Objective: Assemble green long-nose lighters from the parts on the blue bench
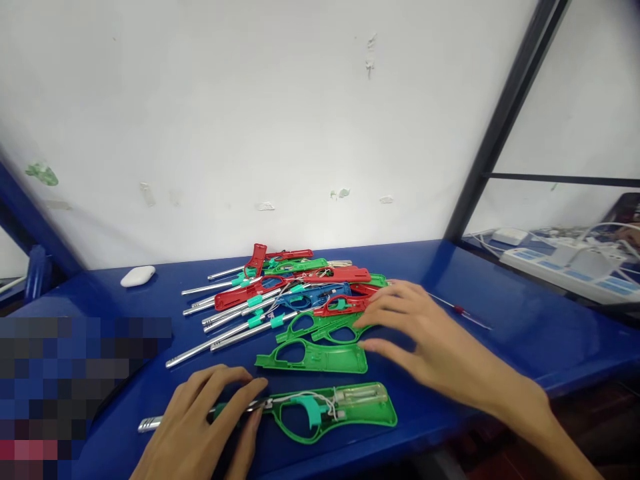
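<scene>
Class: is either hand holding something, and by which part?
The left hand holds the nearest lighter where tube meets casing; whether the right hand grips anything cannot be told.

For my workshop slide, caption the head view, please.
Left hand holding an open green lighter, right hand beside a green half-shell, more parts heaped behind on a blue table.

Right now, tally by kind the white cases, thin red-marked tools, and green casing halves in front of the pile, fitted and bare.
White case: 1
Thin red-marked tool: 1
Fitted green casing half: 1
Bare green casing half: 1
Total: 4
</scene>
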`<state>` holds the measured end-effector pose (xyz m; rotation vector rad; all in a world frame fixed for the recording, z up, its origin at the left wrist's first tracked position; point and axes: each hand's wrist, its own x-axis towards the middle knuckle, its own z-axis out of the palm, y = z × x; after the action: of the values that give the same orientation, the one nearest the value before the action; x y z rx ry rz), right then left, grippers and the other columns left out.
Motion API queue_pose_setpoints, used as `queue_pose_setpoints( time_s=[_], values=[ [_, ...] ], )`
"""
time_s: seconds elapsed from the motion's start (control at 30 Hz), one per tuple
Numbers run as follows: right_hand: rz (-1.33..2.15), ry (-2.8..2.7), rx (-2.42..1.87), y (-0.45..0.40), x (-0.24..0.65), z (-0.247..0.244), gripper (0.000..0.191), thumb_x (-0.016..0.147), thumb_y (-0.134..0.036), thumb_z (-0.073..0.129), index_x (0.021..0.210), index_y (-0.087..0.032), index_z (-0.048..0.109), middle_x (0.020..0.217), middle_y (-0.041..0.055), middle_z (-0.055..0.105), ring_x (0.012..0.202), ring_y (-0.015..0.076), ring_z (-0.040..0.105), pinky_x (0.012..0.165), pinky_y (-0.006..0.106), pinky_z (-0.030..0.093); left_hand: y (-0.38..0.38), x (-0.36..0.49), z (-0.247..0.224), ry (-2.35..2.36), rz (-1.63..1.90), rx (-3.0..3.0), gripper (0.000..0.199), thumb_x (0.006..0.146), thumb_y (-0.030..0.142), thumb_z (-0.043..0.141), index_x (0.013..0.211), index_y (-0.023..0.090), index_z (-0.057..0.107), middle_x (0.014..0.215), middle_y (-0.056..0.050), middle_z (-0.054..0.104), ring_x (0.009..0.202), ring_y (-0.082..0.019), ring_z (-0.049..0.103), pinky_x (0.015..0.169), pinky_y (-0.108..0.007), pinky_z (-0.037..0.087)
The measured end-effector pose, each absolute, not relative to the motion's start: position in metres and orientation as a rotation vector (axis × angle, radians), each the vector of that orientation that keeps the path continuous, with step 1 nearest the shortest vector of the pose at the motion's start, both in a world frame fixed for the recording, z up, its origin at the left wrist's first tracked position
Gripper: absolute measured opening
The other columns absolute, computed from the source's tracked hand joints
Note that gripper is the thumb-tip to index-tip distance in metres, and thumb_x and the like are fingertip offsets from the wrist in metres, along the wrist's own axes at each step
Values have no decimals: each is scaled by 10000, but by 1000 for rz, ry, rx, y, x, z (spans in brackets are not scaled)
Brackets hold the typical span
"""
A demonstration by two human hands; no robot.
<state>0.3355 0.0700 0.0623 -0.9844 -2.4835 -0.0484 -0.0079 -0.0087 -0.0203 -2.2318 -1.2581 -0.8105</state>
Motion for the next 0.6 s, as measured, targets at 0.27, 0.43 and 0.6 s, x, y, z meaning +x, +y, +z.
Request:
queue_pose_setpoints(
  time_s=[0.27,0.43,0.6],
  values=[
    [57,-2682,-870,70,307,61,282,981,-490,732,1181,-299,789,1016,3,727,1091,242,614,1190,552,354,-5,8,-10,-1411,-1003,-2177,393,1019,568,561,1278,311,707,1131,-47,732,1136,-228,692,1002,-373,608],
    [59,-2707,-828,68,304,58,138,1055,-345,659,1058,-293,786,942,-19,714,1040,215,615,1156,514,365,-6,16,-7,-1480,-1023,-2160,434,1013,596,544,1327,331,683,1167,-41,729,1186,-238,685,1045,-382,591],
    [58,-2662,-779,64,303,54,235,1113,-314,550,1010,-270,757,922,-31,709,997,183,605,1129,470,367,-11,4,-19,-1528,-927,-2117,492,1021,562,537,1467,361,584,1297,-30,699,1220,-241,671,1014,-370,593]
  ],
)
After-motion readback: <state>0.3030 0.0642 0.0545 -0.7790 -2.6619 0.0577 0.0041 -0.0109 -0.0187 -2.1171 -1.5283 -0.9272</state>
